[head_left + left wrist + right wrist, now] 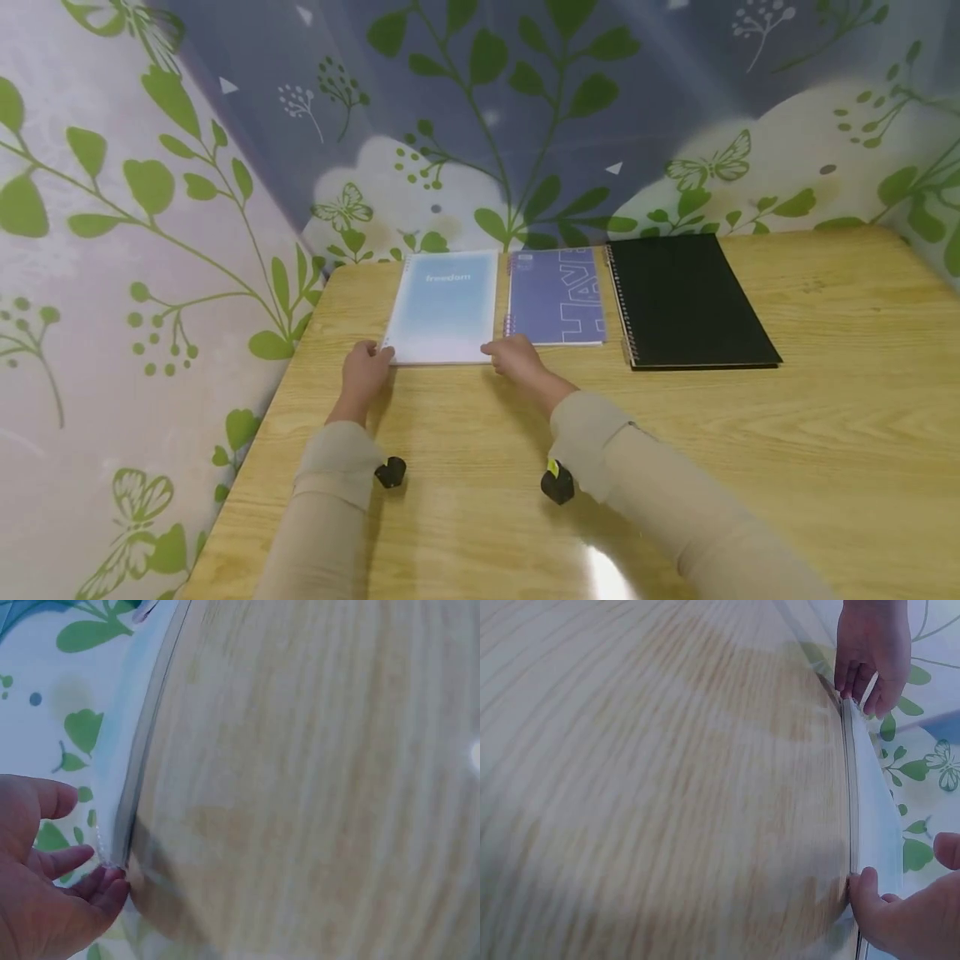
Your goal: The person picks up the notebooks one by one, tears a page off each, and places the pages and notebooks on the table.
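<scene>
The blue notebook (444,308) lies closed on the wooden surface (465,450), toward its eleven o'clock part, near the patterned wall (420,108). Its cover is light blue in the middle and fades softly to white at the borders; near the twelve o'clock edge the word "freedom" is printed in small pale letters. It is spiral-bound along the nine o'clock edge, and its six o'clock edge, which faces the person, looks pale and straight in the head view. The left grip (365,372) is at the seven o'clock corner and its fingertips touch there, but whether they pinch it, I cannot tell. The right grip (519,361) is at the five o'clock corner and pinches the edge. At three o'clock of this notebook, just beside it, is a purple notebook (547,296) with white outlined letters, and further in the same direction a black notebook (693,300), which looks the largest of the three.
</scene>
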### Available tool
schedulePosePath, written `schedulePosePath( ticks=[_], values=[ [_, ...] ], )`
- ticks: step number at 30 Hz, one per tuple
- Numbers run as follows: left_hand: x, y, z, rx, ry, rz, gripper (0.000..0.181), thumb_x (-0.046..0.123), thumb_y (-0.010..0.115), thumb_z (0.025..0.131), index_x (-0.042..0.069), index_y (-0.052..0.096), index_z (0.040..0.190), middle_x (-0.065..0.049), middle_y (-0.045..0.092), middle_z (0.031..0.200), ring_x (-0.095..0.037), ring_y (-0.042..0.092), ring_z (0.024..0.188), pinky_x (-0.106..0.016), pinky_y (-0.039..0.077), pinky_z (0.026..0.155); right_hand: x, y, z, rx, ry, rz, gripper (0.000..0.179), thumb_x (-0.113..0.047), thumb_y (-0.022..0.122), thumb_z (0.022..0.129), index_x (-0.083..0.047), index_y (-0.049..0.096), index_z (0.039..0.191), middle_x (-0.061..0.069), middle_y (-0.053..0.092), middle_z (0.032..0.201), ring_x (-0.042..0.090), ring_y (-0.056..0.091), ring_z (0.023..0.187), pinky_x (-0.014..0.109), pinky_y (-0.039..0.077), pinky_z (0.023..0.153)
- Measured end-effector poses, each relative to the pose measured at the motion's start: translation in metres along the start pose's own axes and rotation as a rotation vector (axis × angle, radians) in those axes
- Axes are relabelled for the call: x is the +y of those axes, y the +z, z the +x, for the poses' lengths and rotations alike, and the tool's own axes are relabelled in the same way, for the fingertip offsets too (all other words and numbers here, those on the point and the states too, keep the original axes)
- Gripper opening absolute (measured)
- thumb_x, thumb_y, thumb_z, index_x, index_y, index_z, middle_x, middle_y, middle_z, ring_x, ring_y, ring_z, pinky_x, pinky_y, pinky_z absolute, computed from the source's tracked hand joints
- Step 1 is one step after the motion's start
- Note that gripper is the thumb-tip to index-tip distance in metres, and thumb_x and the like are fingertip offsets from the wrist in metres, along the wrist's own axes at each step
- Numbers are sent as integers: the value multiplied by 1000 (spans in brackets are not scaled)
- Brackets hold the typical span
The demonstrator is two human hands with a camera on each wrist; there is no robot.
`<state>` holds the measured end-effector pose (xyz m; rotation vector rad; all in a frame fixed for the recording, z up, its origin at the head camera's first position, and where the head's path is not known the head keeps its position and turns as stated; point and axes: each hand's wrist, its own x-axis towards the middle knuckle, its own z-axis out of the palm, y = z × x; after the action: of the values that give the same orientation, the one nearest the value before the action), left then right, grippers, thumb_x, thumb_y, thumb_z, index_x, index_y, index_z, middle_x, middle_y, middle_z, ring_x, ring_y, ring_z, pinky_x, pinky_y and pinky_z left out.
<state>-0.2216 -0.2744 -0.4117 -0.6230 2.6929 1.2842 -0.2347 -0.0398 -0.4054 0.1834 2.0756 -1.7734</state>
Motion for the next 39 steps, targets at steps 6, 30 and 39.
schedulePosePath(
  ticks=[6,30,39],
  values=[
    [6,-1,4,3,-89,-60,59,28,45,93,-4,28,140,-24,32,144,-37,31,132,-45,29,109,-3,5,6,53,88,115,15,-12,57,86,-1,53,95,-4,39,54,8,36,45,24,38,57],
    [6,13,15,52,-142,-362,53,8,49,91,2,30,141,-19,35,142,-29,40,126,-39,37,102,47,12,65,161,-125,-178,14,-14,65,79,-8,70,91,5,68,94,20,60,82,30,48,74],
    [-1,3,5,71,-105,-365,54,8,50,91,4,30,141,-19,38,141,-29,43,126,-38,39,103,20,13,4,227,-294,-311,14,-15,62,82,-2,63,79,9,65,83,22,56,81,29,43,75]
  ],
)
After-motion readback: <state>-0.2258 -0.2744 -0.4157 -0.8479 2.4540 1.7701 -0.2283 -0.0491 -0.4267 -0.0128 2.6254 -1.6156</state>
